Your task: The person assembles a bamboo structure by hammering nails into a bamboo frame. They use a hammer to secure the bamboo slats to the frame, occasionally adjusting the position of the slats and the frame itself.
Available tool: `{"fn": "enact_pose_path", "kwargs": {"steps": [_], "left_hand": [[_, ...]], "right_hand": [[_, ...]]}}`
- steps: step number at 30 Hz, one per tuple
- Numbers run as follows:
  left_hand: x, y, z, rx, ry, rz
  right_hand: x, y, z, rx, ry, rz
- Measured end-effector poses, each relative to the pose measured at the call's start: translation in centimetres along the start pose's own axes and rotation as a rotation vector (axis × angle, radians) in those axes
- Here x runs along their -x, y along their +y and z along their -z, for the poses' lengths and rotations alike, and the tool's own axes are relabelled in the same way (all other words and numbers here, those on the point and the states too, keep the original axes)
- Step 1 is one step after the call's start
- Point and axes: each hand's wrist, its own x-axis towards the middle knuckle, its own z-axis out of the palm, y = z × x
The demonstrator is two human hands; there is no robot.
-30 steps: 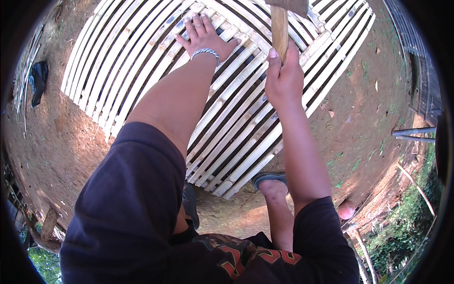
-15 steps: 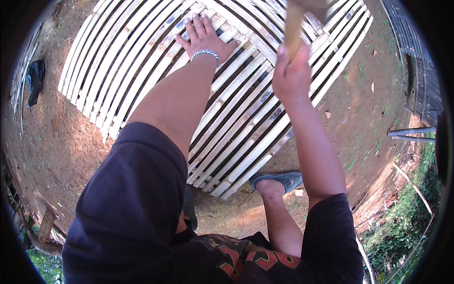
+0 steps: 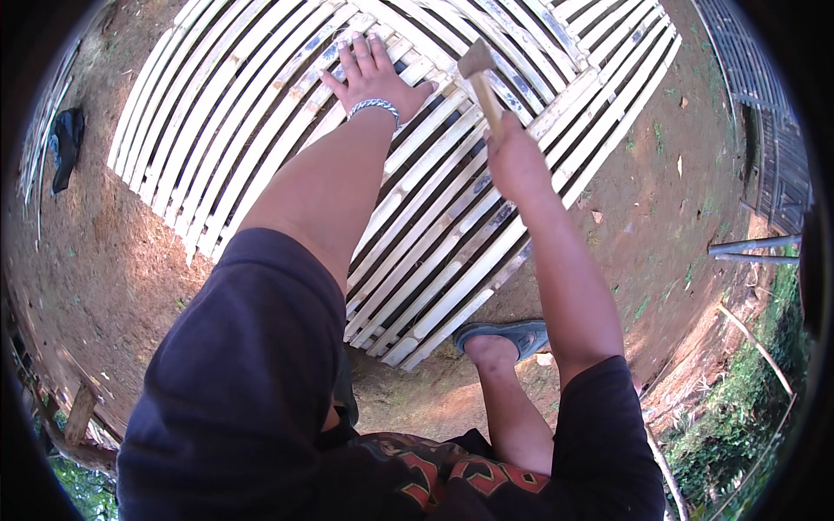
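A large panel of pale slats, looking like split bamboo, lies in front of me with dark gaps between the strips. My left hand rests flat on its upper middle, fingers spread, a silver chain bracelet round the wrist. In my right hand is a hammer, its wooden handle wrapped by my fingers. The hammer's brownish head is over a crosswise slat, right of my left hand; whether it touches the slat I cannot tell. Part of the handle is hidden in my fist.
Brown bare soil surrounds the panel. A dark cloth-like item lies at the far left. Two poles jut in at the right, below a slatted structure. Green plants grow at lower right. My sandalled foot stands by the near edge.
The hammer has come down from a raised position toward the slats, moving left with my right hand. My left hand stays in nearly the same place.
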Motion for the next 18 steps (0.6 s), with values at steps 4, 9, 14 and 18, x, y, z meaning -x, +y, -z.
{"fn": "enact_pose_path", "kwargs": {"steps": [4,9,14,18], "left_hand": [[-0.2,-0.8,-0.2,-0.035,0.042,0.007],[-0.1,-0.1,0.6,-0.014,-0.013,0.009],[0.3,0.0,1.2,-0.025,-0.029,0.013],[0.1,-0.3,1.0,-0.025,-0.046,0.012]], "right_hand": [[0.7,-4.1,6.8,-0.241,0.252,-0.001],[1.1,-2.7,1.3,-0.195,0.187,-0.045],[1.2,-1.2,2.5,-0.172,0.059,-0.039],[3.1,-0.4,2.3,-0.342,0.173,-0.046]]}}
